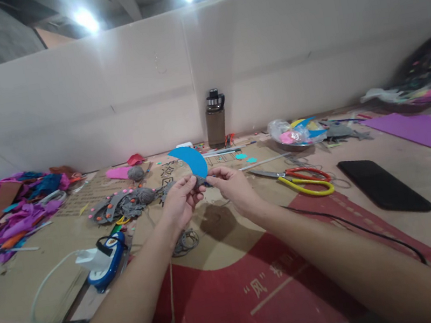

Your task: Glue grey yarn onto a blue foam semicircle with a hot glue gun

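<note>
A blue crescent-shaped piece (192, 160), flat like felt or foam, stands up between my hands above the cardboard. My left hand (183, 199) is closed around a small grey piece (201, 181) at the crescent's lower end. Fingertips of my right hand (231, 185) pinch the right side of that same end; exactly what lies between them is hidden. Grey yarn (185, 242) lies in loose loops below my left wrist. Scissors (300, 178) with one red and one yellow handle rest to the right of my right hand.
A bottle (216, 123) stands by the back panel. Grey pieces with pink and orange dots (114, 206), a blue power strip (109, 265) and felt scraps (15, 215) lie left. A bowl of bagged pieces (297, 135), a phone (383, 185) and purple sheet (427, 133) lie right.
</note>
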`<state>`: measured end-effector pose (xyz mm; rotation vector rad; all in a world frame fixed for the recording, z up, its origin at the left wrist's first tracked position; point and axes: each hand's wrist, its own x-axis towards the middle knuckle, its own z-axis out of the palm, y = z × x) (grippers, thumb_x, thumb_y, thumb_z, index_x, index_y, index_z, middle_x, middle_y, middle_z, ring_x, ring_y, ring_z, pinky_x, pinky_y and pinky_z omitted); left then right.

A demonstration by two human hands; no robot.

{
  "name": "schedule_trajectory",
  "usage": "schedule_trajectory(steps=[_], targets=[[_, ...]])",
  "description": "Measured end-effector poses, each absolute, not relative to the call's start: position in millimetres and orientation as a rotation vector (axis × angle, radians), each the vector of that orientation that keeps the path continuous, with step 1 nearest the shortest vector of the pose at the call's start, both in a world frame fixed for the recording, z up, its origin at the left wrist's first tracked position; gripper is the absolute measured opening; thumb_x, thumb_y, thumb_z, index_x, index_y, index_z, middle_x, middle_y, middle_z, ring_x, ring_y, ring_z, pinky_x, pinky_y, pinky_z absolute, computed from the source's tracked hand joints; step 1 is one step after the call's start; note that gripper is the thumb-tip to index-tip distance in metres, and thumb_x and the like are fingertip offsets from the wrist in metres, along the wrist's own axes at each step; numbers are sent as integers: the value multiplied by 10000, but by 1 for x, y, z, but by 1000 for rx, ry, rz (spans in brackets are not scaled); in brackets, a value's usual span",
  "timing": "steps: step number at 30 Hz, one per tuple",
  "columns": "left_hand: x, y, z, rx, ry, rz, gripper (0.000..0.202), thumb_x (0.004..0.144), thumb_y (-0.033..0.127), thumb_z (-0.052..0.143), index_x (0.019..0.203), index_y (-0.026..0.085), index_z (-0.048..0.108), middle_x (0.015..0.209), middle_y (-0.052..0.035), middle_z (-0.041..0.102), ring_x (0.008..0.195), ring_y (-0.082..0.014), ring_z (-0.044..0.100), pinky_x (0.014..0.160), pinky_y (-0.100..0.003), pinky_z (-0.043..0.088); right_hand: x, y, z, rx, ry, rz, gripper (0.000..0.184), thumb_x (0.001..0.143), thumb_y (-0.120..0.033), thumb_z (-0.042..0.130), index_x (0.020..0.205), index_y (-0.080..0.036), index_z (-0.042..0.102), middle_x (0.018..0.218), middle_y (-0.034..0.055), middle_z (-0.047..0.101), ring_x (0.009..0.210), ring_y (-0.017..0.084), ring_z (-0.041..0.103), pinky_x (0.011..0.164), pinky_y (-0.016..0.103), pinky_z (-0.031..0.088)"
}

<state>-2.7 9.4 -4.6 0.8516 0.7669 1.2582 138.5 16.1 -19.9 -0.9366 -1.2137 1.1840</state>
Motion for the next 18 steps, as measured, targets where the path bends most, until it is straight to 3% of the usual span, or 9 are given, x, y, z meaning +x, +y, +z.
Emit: schedule_trajectory(steps=[7, 14, 18], targets=[[1, 10, -14, 968, 799, 1295, 279, 654, 232, 760, 807, 139, 546, 666, -4, 630, 565, -97, 610, 478, -172, 462, 136, 12, -18, -935, -1231, 1186, 228, 679, -382, 653, 770, -176, 617, 644, -35, 549, 502, 62, 355, 479, 218, 287], [7, 7, -21, 1331, 830, 1300, 288, 813, 419, 576, 891, 141, 591, 807, -54, 659, 741, -159, 658, 616, -267, 533, 136, 14, -18, -929, -1194, 1224, 279, 672, -425, 659, 673, -181, 523, 579, -45, 511, 506, 73, 398, 472, 216, 294], [7, 5, -17, 1394, 915, 1277, 276, 754, 374, 647, 897, 147, 582, 797, -48, 661, 758, -170, 657, 639, -281, 541, 137, 12, -17, -920, -1160, 1280, 264, 695, -420, 630, 690, -185, 512, 564, -53, 497, 468, 62, 356, 444, 212, 264]])
